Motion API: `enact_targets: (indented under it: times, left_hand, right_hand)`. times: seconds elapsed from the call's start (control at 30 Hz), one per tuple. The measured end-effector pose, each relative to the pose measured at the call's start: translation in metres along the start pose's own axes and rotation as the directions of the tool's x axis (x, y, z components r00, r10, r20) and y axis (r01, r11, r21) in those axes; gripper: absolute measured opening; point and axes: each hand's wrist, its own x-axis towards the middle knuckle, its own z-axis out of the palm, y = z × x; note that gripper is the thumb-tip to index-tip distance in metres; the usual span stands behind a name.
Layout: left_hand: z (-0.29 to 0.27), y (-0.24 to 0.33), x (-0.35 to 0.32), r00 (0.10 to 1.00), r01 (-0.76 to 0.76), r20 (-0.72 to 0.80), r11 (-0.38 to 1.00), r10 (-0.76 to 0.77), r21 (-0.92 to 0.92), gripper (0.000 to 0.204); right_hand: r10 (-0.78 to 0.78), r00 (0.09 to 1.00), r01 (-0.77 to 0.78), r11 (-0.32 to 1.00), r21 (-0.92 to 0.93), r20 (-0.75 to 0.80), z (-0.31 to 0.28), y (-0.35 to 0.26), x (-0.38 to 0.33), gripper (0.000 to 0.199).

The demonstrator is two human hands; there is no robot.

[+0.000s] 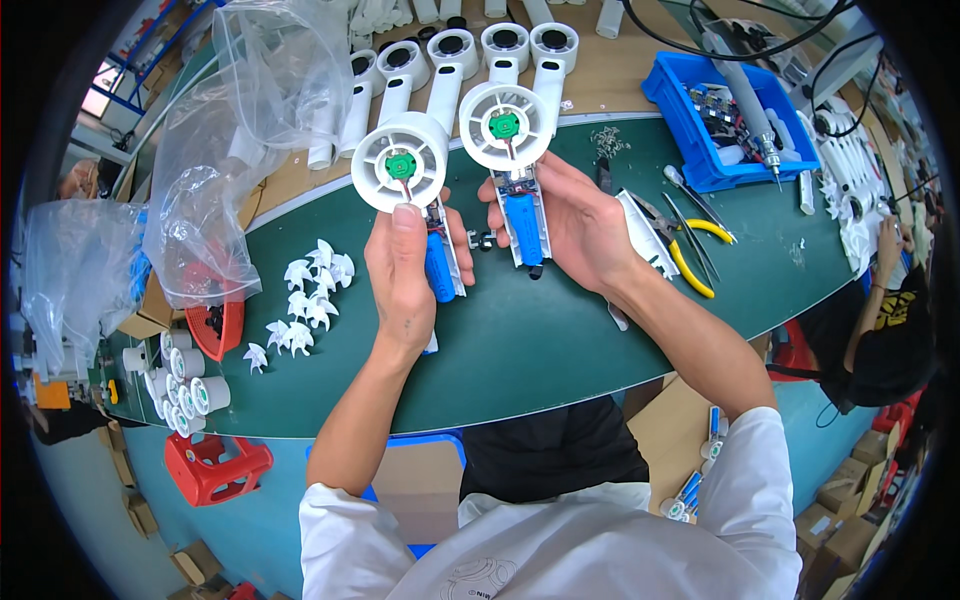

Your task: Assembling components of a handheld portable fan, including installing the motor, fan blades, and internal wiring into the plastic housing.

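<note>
Handheld fan halves sit one in each hand, raised above the green worktop (520, 340). The left hand (405, 265) has its grip closed around the handle of the left fan body (405, 165), thumb pressed up near the round head; the right hand (570, 220) has its grip wrapped on the handle of the right fan body (505, 125). Both bodies are open-faced: a green motor board shows at the centre of each ring, thin wires run down the neck, and a blue battery cell lies bare in each handle. So motor and cell look fitted, while neither head carries an impeller and no cover closes either handle. Loose white impellers (310, 300) lie in a cluster on the worktop to the left, well apart from the hands. Further white fan shells (450, 55) are lined up behind, seemingly at an earlier stage, though the fisheye rim blurs them. Yellow-handled pliers (690, 255) rest just right of the right hand.
</note>
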Motion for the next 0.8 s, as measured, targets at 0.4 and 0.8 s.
enact_targets:
  times: [0.4,0.8]
  left_hand:
    - [-0.0004,-0.0016,0.0004,1.0,-0.005,-0.014,1.0,0.005,-0.009,0.056]
    - [0.0006,0.0005,-0.0005,1.0,-0.03,-0.007,0.999,0.03,-0.041,0.047]
  right_hand:
    - [-0.006,1.0,0.006,1.0,-0.005,-0.008,0.0001,0.0007,0.0003,0.041]
    - [-0.023,1.0,0.023,1.0,0.003,-0.001,-0.002,0.0006,0.002,0.04]
